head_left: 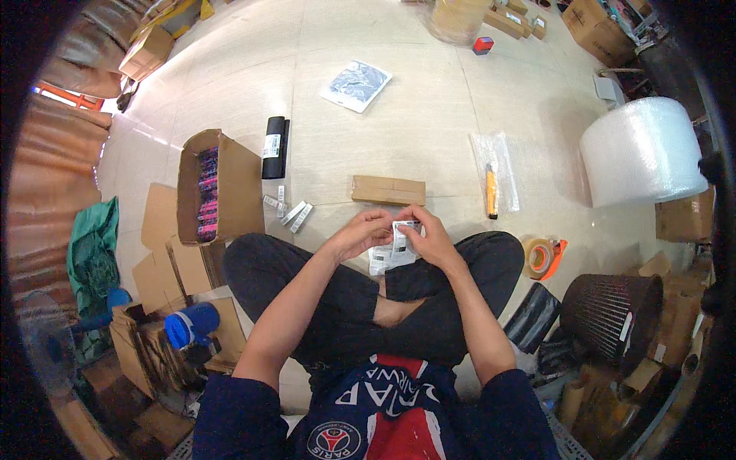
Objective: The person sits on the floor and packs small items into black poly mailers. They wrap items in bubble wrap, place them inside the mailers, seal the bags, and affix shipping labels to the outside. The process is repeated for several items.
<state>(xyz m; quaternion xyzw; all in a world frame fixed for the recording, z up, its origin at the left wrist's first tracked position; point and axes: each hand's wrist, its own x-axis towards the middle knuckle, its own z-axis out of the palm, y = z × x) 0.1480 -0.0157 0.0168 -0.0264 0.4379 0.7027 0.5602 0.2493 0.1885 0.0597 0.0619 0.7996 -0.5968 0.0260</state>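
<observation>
My right hand (422,234) grips printed white label sheets (380,259) in front of my crossed legs, thumb over their face. My left hand (369,229) is closed at their upper left, fingertips pinched together; what is between them is too small to tell. Just beyond both hands lies a long, narrow cardboard box (388,189). To its left are several small white labelled strips (296,218), a black roll (274,147) and an open carton (238,187) of pink-and-dark packaged items. A yellow-handled cutter (491,192) rests on clear plastic wrap to the right.
A bubble-wrap roll (642,151) stands right, above a mesh bin (609,314). A tape dispenser (544,257) is by my right knee. Flattened cardboard (144,274) and a blue jug (192,323) are left. A white packet (356,84) and small red object (483,45) lie farther off.
</observation>
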